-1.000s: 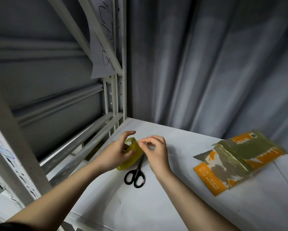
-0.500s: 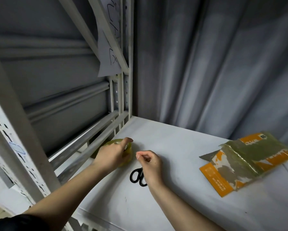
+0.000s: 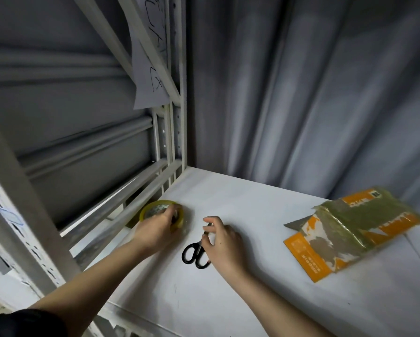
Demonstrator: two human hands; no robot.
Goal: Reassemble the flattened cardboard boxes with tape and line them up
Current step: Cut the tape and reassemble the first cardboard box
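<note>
A yellowish tape roll (image 3: 155,207) lies flat near the left edge of the white shelf board (image 3: 252,205). My left hand (image 3: 155,231) grips the roll from the near side, with my fingers curled over its rim. Black-handled scissors (image 3: 192,254) lie just right of the roll. My right hand (image 3: 224,242) is over their blades, thumb and forefinger pinching them. A flattened orange cardboard box (image 3: 350,231), covered in old brownish tape, lies on the board at the right, apart from both hands.
A white metal rack upright (image 3: 177,117) and its cross rails (image 3: 121,203) border the board on the left. A handwritten paper sheet (image 3: 148,76) hangs from the rack. Grey curtain (image 3: 325,93) closes the back.
My left hand lowered the tape roll from upright in the air to flat on the board at the left. My right hand left the roll and dropped onto the scissors.
</note>
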